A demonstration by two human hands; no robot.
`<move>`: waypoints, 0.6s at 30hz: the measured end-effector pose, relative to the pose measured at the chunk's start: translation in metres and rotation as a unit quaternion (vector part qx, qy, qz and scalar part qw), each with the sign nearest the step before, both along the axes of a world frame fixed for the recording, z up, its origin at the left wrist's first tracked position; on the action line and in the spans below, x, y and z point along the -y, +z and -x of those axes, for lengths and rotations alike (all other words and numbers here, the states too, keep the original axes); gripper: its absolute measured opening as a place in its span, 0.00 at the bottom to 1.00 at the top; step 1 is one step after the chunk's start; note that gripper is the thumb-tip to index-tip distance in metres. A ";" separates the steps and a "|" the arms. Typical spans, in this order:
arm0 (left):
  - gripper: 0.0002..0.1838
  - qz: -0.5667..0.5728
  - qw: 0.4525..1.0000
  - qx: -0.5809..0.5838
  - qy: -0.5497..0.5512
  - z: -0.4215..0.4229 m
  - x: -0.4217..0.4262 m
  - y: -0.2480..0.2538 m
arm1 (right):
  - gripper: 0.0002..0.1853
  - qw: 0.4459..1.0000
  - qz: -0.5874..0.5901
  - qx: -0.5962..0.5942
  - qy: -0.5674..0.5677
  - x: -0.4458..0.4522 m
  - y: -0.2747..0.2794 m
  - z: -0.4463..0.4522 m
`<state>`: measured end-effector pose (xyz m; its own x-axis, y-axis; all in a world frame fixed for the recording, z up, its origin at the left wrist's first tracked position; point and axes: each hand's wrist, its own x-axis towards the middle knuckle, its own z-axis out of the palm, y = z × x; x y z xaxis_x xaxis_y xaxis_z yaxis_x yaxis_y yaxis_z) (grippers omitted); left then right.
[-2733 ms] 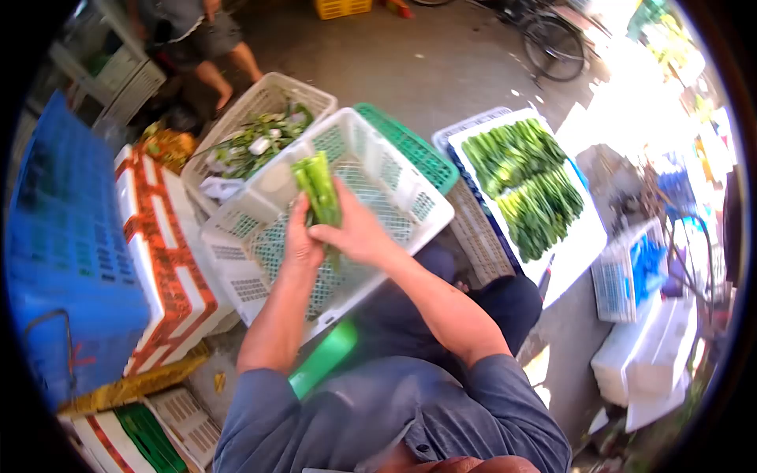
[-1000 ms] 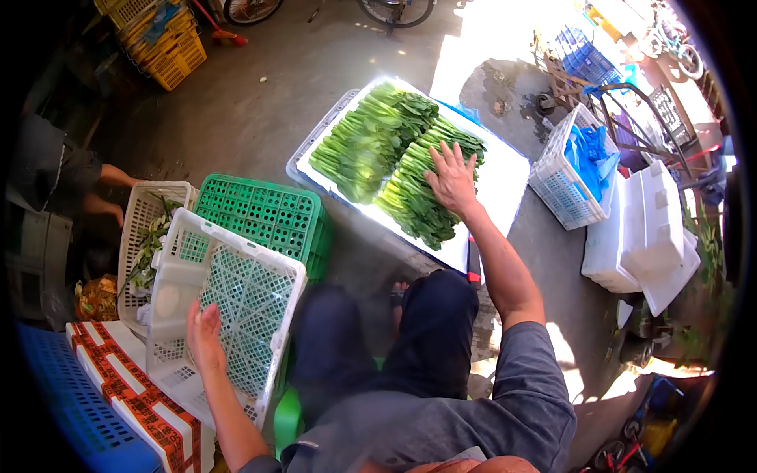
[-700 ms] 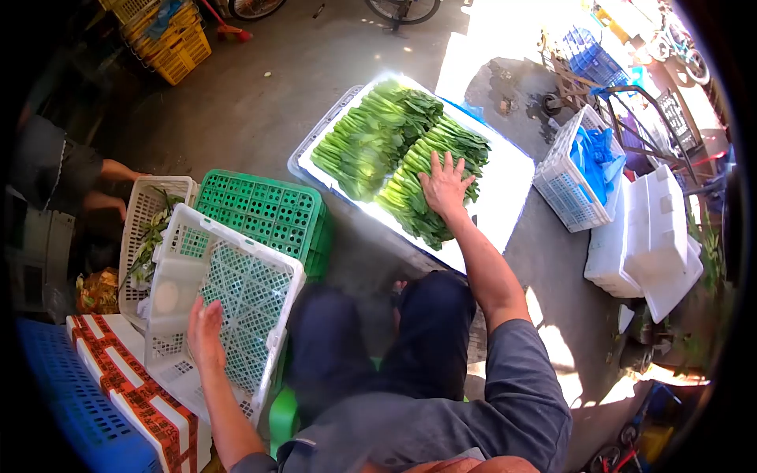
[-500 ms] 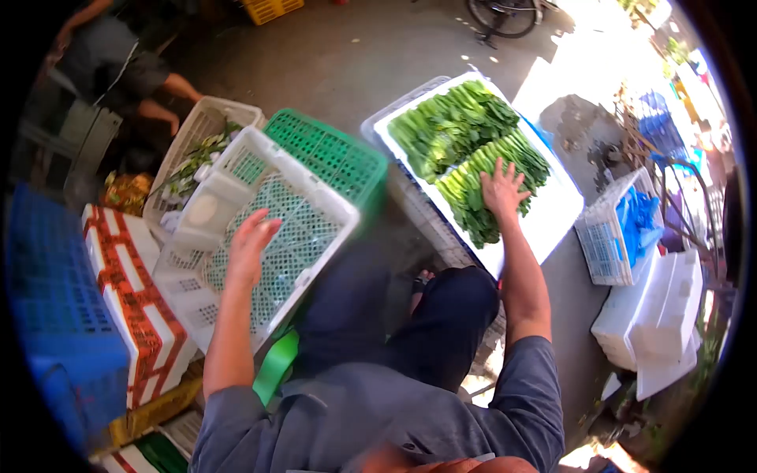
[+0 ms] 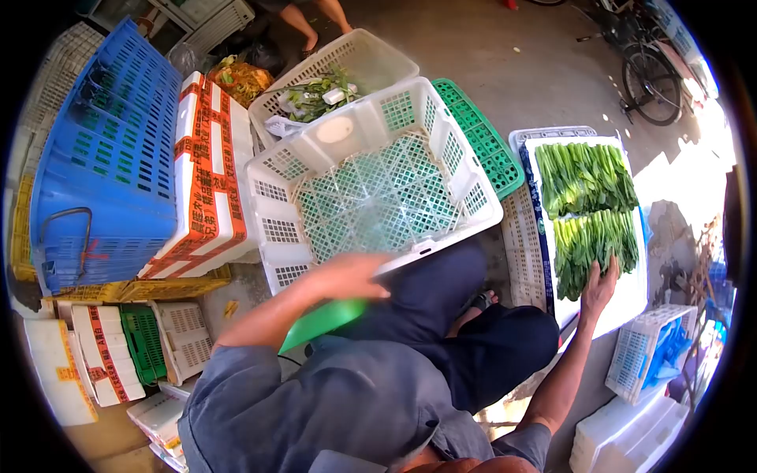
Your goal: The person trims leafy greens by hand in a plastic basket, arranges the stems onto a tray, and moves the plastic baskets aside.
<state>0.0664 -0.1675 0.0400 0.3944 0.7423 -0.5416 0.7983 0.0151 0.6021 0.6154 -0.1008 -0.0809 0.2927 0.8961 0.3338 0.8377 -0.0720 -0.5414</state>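
My right hand [image 5: 601,285] rests with fingers spread on the lower row of leafy greens [image 5: 595,243], which lies on a white foam board [image 5: 630,293]. A second row of greens [image 5: 587,177] lies just above it. My left hand [image 5: 356,276] is blurred at the near rim of the white perforated basket [image 5: 268,225]; its fingers are smeared by motion. The basket's lattice bottom shows, with no greens on it.
Behind the basket stand a crate with leaf scraps [image 5: 378,59] and a green crate [image 5: 481,146]. To the left are a taped foam box [image 5: 209,173] and a blue crate [image 5: 118,158]. At the right sits a crate with blue plastic [image 5: 631,355]. Another person's legs [image 5: 303,24] show at the top.
The view has swung left. My left hand has moved from over the basket to its near rim. My right hand stays on the lower row; the greens held earlier are no longer in my hands.
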 end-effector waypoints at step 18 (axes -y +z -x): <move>0.31 -0.051 0.996 -0.067 0.014 -0.007 -0.006 -0.028 | 0.18 0.992 -0.053 -0.045 0.102 -0.147 0.055 0.014</move>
<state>0.0735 -0.1619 0.0120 0.3008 0.8060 -0.5098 0.8721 -0.0162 0.4890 0.6012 0.0459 -0.0258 0.1428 0.9005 0.4107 0.7764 0.1554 -0.6107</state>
